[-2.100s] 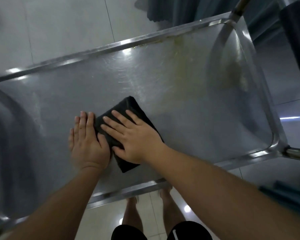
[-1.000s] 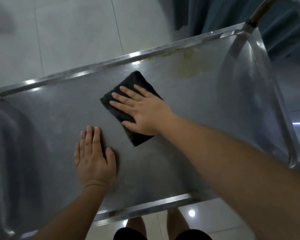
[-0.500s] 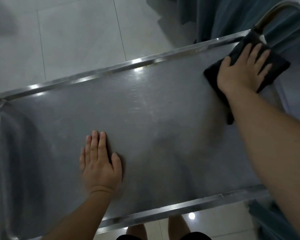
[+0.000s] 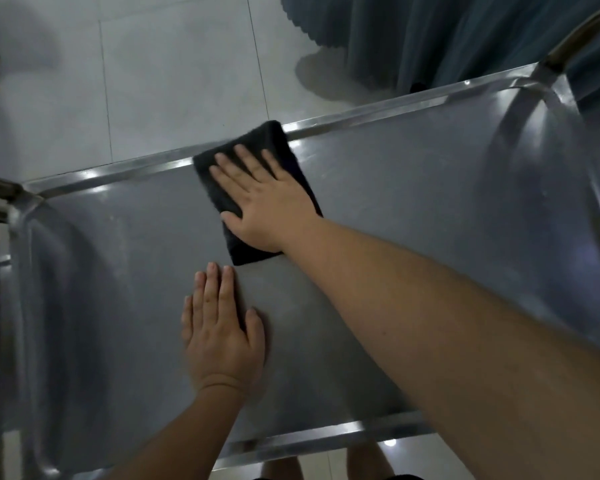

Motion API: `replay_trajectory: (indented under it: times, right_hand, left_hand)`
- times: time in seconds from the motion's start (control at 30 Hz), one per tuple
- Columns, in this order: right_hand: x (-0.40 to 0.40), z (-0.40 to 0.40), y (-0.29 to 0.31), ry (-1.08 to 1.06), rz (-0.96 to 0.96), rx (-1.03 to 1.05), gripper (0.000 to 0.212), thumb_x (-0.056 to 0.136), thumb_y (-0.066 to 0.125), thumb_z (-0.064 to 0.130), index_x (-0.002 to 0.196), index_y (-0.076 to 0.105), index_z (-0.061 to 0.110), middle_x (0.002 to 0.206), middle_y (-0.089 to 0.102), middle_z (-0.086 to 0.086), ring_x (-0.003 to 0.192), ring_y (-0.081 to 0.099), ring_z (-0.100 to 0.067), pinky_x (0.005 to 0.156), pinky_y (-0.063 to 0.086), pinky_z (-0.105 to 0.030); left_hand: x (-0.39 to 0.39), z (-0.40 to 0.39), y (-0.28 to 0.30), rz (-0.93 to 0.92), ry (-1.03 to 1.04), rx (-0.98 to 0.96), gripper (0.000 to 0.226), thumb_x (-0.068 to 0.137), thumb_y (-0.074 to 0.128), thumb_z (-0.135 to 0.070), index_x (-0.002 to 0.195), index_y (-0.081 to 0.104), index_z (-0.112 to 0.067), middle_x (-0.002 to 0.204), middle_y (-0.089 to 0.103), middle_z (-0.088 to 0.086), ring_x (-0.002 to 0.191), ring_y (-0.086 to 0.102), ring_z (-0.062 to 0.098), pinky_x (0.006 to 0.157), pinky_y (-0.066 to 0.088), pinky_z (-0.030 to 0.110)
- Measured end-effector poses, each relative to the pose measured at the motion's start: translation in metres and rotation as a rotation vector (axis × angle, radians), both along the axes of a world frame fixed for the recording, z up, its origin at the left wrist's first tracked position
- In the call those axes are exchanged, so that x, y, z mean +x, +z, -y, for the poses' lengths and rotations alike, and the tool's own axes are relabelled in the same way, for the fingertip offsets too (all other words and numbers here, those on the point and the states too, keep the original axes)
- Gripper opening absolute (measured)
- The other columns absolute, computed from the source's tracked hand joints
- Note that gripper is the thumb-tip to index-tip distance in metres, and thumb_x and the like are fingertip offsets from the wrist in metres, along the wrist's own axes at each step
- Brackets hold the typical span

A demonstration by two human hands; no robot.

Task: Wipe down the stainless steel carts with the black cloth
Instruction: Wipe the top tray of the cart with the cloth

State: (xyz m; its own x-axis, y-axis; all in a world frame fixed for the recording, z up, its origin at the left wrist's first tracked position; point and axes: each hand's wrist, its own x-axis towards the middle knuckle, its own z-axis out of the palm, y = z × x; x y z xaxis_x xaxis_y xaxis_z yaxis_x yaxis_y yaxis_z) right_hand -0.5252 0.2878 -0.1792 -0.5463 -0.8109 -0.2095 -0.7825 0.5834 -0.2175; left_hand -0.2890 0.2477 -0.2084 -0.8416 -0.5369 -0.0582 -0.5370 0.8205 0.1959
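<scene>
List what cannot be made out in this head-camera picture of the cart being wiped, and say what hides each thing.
- Cloth: its middle is hidden under the right hand.
- Cart: its near right corner is hidden by the right forearm; its left end is blurred.
- Cart surface beneath the left hand: covered.
- Cart's legs and lower shelves: hidden by the top tray.

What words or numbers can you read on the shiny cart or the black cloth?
None. No word, label, number or sign shows anywhere in this view.
The cart has only bare, shiny steel with light glints.
The black cloth under the right hand is plain, with no tag showing.
The left hand lies flat on bare metal.
The floor tiles and the curtain are plain too.
</scene>
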Motion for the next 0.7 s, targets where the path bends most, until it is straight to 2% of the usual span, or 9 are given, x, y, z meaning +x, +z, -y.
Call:
replay_trajectory:
  times: [0.07,0.17,0.3,0.43,0.6,0.7]
  right_hand:
    - [-0.012,0.004,0.0,0.157,-0.008,0.02,0.071,0.105,0.019,0.058,0.166,0.0,0.028,0.173,-0.007,0.009,0.159,-0.013,-0.017,0.128,-0.007,-0.047]
    - [-0.025,0.0,-0.003,0.169,-0.027,-0.007,0.068,0.106,0.021,0.059,0.166,0.005,0.032,0.173,-0.003,0.012,0.159,-0.009,-0.014,0.128,-0.007,-0.044]
    - [-0.057,-0.021,-0.001,-0.091,-0.046,-0.028,0.068,0.104,0.025,0.059,0.165,0.012,0.035,0.173,0.008,0.013,0.159,0.001,-0.014,0.128,-0.004,-0.043]
    - [-0.112,-0.093,0.004,-0.379,-0.026,-0.042,0.067,0.102,0.026,0.059,0.163,0.026,0.03,0.168,0.029,0.008,0.158,0.016,-0.018,0.127,0.001,-0.043]
    - [-0.162,-0.222,0.003,-0.623,-0.086,-0.038,0.068,0.104,0.028,0.054,0.165,0.021,0.024,0.172,0.016,0.004,0.16,0.007,-0.021,0.128,0.003,-0.047]
    - [-0.17,-0.281,0.005,-0.675,-0.111,0.009,0.072,0.102,0.024,0.055,0.165,0.016,0.021,0.174,0.01,0.0,0.159,0.007,-0.024,0.128,0.007,-0.048]
  left_hand:
    - [0.0,0.0,0.0,0.003,-0.002,-0.003,0.074,0.098,0.038,-0.044,0.168,0.025,-0.021,0.176,0.019,0.001,0.163,0.009,0.016,0.131,0.01,0.045]
    - [0.0,-0.001,0.0,0.005,0.0,0.0,0.074,0.098,0.037,-0.044,0.167,0.026,-0.021,0.175,0.02,0.0,0.163,0.009,0.017,0.132,0.01,0.045]
    - [0.0,-0.001,0.001,-0.012,0.0,-0.002,0.074,0.097,0.038,-0.042,0.166,0.029,-0.02,0.175,0.022,0.001,0.163,0.013,0.019,0.131,0.013,0.046]
    - [0.002,0.0,0.001,-0.007,-0.013,0.008,0.073,0.098,0.037,-0.042,0.167,0.027,-0.021,0.175,0.02,0.0,0.163,0.01,0.018,0.131,0.014,0.049]
    - [0.001,0.0,-0.001,-0.027,0.004,-0.002,0.073,0.097,0.038,-0.042,0.167,0.028,-0.022,0.175,0.021,-0.001,0.163,0.011,0.017,0.131,0.014,0.048]
    - [0.001,-0.001,0.0,-0.028,0.003,0.002,0.073,0.097,0.038,-0.042,0.167,0.028,-0.023,0.175,0.021,-0.002,0.163,0.011,0.017,0.131,0.013,0.047]
